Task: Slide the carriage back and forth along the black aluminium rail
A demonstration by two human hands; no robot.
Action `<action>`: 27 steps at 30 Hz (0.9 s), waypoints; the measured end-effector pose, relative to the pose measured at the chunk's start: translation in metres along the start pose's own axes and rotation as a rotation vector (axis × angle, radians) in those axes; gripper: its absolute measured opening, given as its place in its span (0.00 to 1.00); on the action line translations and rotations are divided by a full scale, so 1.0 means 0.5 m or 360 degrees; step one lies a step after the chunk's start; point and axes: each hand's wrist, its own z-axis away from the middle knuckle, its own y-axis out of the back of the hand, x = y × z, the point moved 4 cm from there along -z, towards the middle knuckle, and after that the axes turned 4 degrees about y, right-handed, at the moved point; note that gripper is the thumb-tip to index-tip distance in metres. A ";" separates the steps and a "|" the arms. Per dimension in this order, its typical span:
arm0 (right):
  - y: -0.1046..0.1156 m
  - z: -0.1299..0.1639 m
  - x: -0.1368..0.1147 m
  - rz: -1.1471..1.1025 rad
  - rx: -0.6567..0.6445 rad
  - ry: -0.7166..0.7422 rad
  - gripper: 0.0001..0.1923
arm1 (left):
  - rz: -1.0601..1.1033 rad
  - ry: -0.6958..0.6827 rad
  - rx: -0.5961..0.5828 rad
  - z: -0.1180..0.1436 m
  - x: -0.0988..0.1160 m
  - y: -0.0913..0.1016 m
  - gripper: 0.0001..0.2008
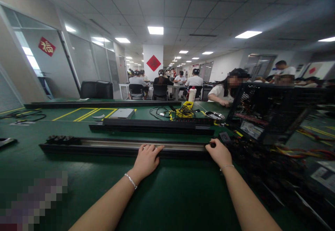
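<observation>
A long black rail [110, 150] with a pale metal channel lies across the green table in front of me. At its left end sits a cluster of small black knobbed pieces [62, 140]. My left hand [148, 160] rests on the middle of the rail, fingers laid over its near edge and thumb stretched to the right. At the rail's right end, my right hand [220, 153] is closed in a pinch on a small dark round piece [212, 144]. The fingers partly cover that piece, so its exact kind is unclear.
Behind lie a second black rail [157, 126], a longer bar [104, 104], a silver box [123, 113] and a yellow tray [186, 109] with cables. An open computer case [264, 116] and piled dark parts [261, 168] crowd the right. A co-worker [227, 88] sits behind the case.
</observation>
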 end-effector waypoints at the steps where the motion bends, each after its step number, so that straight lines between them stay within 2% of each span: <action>1: 0.000 0.000 0.000 0.0003 0.0001 -0.0003 0.19 | 0.0000 0.0001 0.0000 0.000 0.000 -0.001 0.24; 8: 0.004 0.004 -0.005 -0.0031 0.0005 0.0051 0.15 | 0.0005 0.0012 -0.0010 0.000 -0.001 0.000 0.24; 13: 0.003 -0.008 0.026 -0.0105 0.0085 -0.0099 0.16 | 0.0007 0.0011 -0.0020 0.000 0.001 0.003 0.24; 17: 0.001 -0.017 0.046 -0.0178 0.0133 -0.0130 0.17 | 0.0006 0.0018 -0.0025 -0.001 0.001 0.003 0.24; 27: 0.000 -0.014 0.045 -0.0233 0.0127 -0.0162 0.18 | 0.0001 0.0013 -0.0021 -0.001 0.001 0.003 0.24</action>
